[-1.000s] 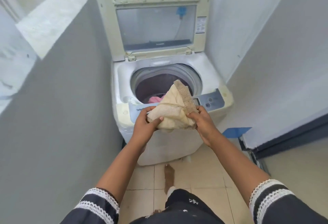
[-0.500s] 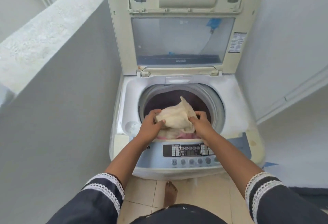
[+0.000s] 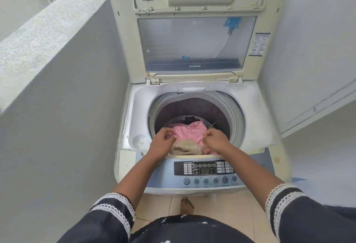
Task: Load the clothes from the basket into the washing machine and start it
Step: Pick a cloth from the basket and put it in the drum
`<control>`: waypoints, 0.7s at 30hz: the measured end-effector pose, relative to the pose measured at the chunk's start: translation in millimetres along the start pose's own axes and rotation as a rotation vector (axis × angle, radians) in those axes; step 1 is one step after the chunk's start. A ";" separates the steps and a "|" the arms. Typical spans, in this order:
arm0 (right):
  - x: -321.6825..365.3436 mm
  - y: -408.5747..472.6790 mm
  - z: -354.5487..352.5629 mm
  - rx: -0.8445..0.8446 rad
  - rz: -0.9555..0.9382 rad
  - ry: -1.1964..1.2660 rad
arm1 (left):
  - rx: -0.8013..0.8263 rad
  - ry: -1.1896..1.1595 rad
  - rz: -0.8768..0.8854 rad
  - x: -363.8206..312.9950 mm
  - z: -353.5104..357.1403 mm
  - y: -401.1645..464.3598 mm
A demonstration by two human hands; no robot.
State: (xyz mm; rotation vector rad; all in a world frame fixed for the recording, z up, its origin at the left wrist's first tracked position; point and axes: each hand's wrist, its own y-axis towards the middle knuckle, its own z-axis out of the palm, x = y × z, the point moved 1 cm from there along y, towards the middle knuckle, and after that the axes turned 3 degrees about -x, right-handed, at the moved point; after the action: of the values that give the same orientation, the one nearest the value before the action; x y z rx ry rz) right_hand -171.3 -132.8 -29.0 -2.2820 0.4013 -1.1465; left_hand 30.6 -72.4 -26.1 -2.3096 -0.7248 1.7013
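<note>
Hovering with fingers loosely curled and no grip on anything, the left hand [image 3: 163, 142] and right hand [image 3: 215, 139] sit over the drum of the washing machine [image 3: 194, 107], where a cream cloth [image 3: 185, 147] lies on a pink garment [image 3: 187, 132]. Loading appears underway; next likely comes another basket trip, or shutting the raised lid [image 3: 194, 36] and using the control panel [image 3: 204, 173].

Top-loading washing machine [image 3: 194, 96], lid up; beige cloth [image 3: 185, 147], pink garment [image 3: 187, 133] inside drum

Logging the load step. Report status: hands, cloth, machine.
Left hand and right hand over the drum, fingers loosely curled, holding nothing. Beige cloth lies on pink garment. Lid up, nothing blocking.
</note>
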 end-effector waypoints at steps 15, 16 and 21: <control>-33.6 -134.3 -7.5 -0.285 -0.314 0.368 | 0.202 -0.230 0.296 -21.0 6.9 -102.5; -38.9 -147.3 -3.9 -0.300 -0.311 0.393 | 0.219 -0.221 0.294 -17.8 5.5 -112.0; -78.1 -214.7 16.9 -0.362 -0.271 0.520 | 0.296 -0.222 0.270 4.5 3.4 -161.8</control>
State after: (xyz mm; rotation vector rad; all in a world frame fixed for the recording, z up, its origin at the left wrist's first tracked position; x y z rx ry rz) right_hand -199.7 83.8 40.0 -2.3642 0.5406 -1.9550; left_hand -16.0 69.2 37.2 -2.1089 -0.1765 2.0440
